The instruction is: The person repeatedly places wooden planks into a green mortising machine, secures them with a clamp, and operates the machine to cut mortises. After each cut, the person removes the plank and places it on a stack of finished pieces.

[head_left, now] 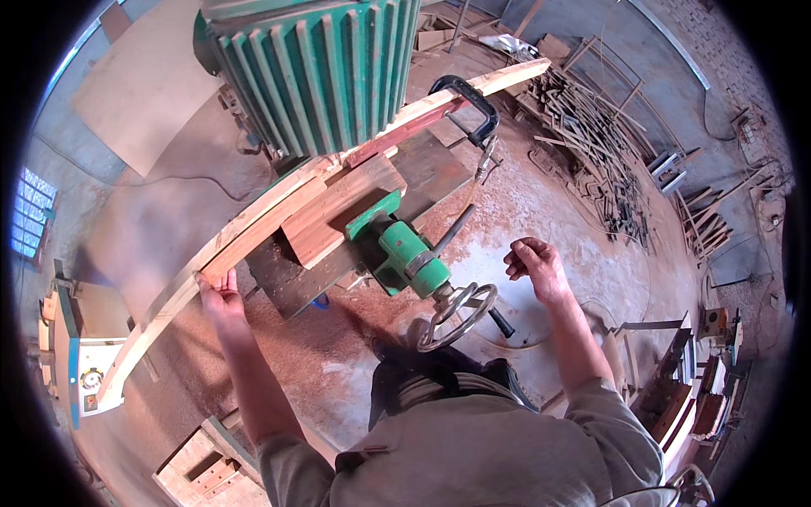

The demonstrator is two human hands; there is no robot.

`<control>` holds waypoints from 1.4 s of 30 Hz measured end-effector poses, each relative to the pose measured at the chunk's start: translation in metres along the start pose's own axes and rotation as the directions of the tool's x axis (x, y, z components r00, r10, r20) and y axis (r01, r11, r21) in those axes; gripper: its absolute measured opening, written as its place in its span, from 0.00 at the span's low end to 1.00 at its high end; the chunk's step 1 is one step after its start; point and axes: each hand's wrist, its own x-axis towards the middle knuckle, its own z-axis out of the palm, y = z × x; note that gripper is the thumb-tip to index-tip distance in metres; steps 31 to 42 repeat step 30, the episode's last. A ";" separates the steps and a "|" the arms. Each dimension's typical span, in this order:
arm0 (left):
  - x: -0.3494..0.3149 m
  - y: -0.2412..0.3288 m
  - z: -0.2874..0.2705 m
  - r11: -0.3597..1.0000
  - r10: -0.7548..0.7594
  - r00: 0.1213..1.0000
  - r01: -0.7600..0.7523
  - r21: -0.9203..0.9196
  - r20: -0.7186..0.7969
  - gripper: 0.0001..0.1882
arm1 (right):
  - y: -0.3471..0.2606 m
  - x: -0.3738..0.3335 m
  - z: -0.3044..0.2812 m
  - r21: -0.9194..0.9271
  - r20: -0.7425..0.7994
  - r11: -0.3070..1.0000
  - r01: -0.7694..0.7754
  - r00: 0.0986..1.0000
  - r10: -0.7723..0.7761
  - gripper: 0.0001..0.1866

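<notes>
My left hand (224, 300) is closed on the near end of a wooden strip (262, 221), its fingers also against the long pale timber beam (182, 291) behind it. Loosely curled in the air right of the machine, my right hand (537, 264) shows nothing in its fingers. Between my arms is a green screw clamp (414, 258) with a metal handwheel (459, 317). Its pad presses a wooden block (342, 211) toward the beam on a dark machine table (439, 165). The ribbed green motor (312, 76) above hides part of the beam.
A black C-clamp (473, 114) grips the beam and a reddish strip (410, 131) farther along. Piles of thin wood and metal offcuts (591, 139) lie to the right. Sawdust covers the floor. A white cabinet with a dial (95, 372) stands left, by the beam's near end.
</notes>
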 end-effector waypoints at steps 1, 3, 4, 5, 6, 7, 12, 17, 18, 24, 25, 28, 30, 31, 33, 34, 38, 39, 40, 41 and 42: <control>0.008 -0.003 -0.009 1.000 -0.008 1.000 0.008 -0.002 0.021 0.15 | 0.000 0.005 -0.005 -0.011 -0.008 1.000 -0.011 1.000 0.011 0.13; 0.038 -0.002 -0.041 1.000 -0.001 0.959 0.003 -0.004 0.284 0.15 | -0.001 0.021 -0.016 -0.015 -0.027 1.000 -0.005 1.000 0.005 0.14; 0.063 0.008 -0.074 1.000 0.017 0.863 -0.009 -0.017 0.505 0.15 | -0.007 0.036 -0.019 -0.017 -0.034 1.000 0.014 0.999 -0.015 0.14; 0.071 0.008 -0.085 1.000 0.012 0.845 -0.023 0.014 0.534 0.15 | -0.011 0.052 -0.027 -0.022 -0.063 0.999 0.031 0.998 -0.032 0.15; 0.077 0.010 -0.097 0.998 0.012 0.827 -0.042 0.040 0.562 0.15 | -0.012 0.076 -0.037 -0.024 -0.072 0.997 0.078 0.994 -0.079 0.16; 0.066 0.009 -0.074 0.997 -0.008 0.895 -0.029 0.077 0.446 0.15 | -0.008 0.101 -0.051 -0.031 -0.105 0.993 0.116 0.987 -0.119 0.18; 0.025 0.041 -0.055 0.995 -0.084 0.869 0.049 0.084 0.487 0.15 | -0.002 0.245 -0.073 -0.071 -0.022 0.990 0.123 0.992 -0.125 0.35; -0.047 0.027 0.020 0.997 0.073 0.960 -0.080 0.016 0.270 0.15 | 0.043 0.324 -0.083 0.194 0.351 0.977 -0.091 0.936 0.017 0.24; -0.056 0.032 0.021 0.994 0.096 0.979 -0.105 0.042 0.181 0.15 | 0.043 0.330 -0.078 0.207 0.445 0.971 -0.122 0.895 0.018 0.21; -0.066 0.040 -0.001 0.981 0.151 0.983 -0.161 0.103 0.099 0.19 | -0.005 0.315 -0.089 0.003 0.488 0.992 -0.128 0.866 0.110 0.19; -0.071 0.036 0.010 0.979 0.169 0.984 -0.174 0.106 0.059 0.18 | -0.017 0.315 -0.101 -0.047 0.548 0.998 -0.051 0.834 0.068 0.22; -0.060 0.044 -0.015 0.983 0.139 0.981 -0.154 0.102 0.138 0.17 | -0.059 0.303 -0.113 -0.123 0.623 0.992 -0.005 0.778 0.081 0.24; -0.049 0.040 -0.016 0.989 0.130 0.984 -0.136 0.048 0.119 0.18 | -0.086 0.289 -0.115 -0.161 0.624 0.987 -0.010 0.774 0.109 0.30; -0.049 0.040 -0.016 0.989 0.130 0.984 -0.136 0.048 0.119 0.18 | -0.086 0.289 -0.115 -0.161 0.624 0.987 -0.010 0.774 0.109 0.30; -0.049 0.040 -0.016 0.989 0.130 0.984 -0.136 0.048 0.119 0.18 | -0.086 0.289 -0.115 -0.161 0.624 0.987 -0.010 0.774 0.109 0.30; -0.049 0.040 -0.016 0.989 0.130 0.984 -0.136 0.048 0.119 0.18 | -0.086 0.289 -0.115 -0.161 0.624 0.987 -0.010 0.774 0.109 0.30; -0.049 0.040 -0.016 0.989 0.130 0.984 -0.136 0.048 0.119 0.18 | -0.086 0.289 -0.115 -0.161 0.624 0.987 -0.010 0.774 0.109 0.30; -0.049 0.040 -0.016 0.989 0.130 0.984 -0.136 0.048 0.119 0.18 | -0.086 0.289 -0.115 -0.161 0.624 0.987 -0.010 0.774 0.109 0.30; -0.049 0.040 -0.016 0.989 0.130 0.984 -0.136 0.048 0.119 0.18 | -0.086 0.289 -0.115 -0.161 0.624 0.987 -0.010 0.774 0.109 0.30; -0.049 0.040 -0.016 0.989 0.130 0.984 -0.136 0.048 0.119 0.18 | -0.086 0.289 -0.115 -0.161 0.624 0.987 -0.010 0.774 0.109 0.30; -0.049 0.040 -0.016 0.989 0.130 0.984 -0.136 0.048 0.119 0.18 | -0.086 0.289 -0.115 -0.161 0.624 0.987 -0.010 0.774 0.109 0.30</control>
